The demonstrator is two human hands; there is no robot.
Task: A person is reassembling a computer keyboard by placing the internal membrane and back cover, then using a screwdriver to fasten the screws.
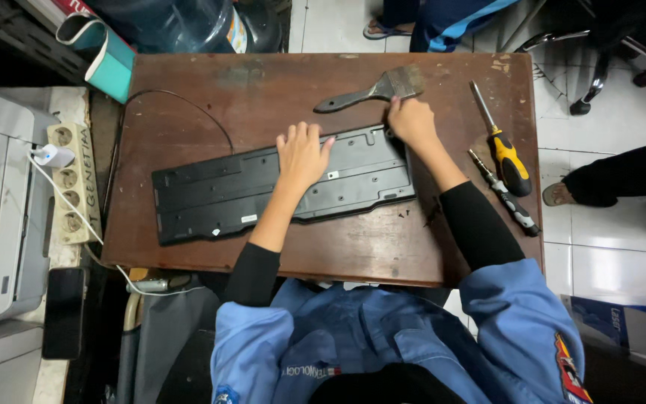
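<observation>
The black keyboard (282,183) lay face down on the brown worktop (188,105), its back panel up, and both hands were on it. The step in hand looked like steadying the case while working at its far right corner, perhaps checking or freeing an edge there.

The left hand (302,153) rested flat on the middle of the back panel, fingers (300,133) spread and released, pressing down rather than gripping. The right hand (411,120) sat at the upper right corner of the keyboard, its fingers curled over that edge; whether they pinched anything small could not be told.

A flat paintbrush (374,90) lay just beyond the right hand's fingers, nearly touching them. To the right of that hand, apart from the keyboard, lay a yellow-handled screwdriver (501,142) and a second, darker screwdriver (504,194).

As a judgement, the next move called for keeping the left palm firm so the case did not slide, while the right fingers worked the corner gently. The keyboard's cable (188,105) curved away to the left of both hands.
</observation>
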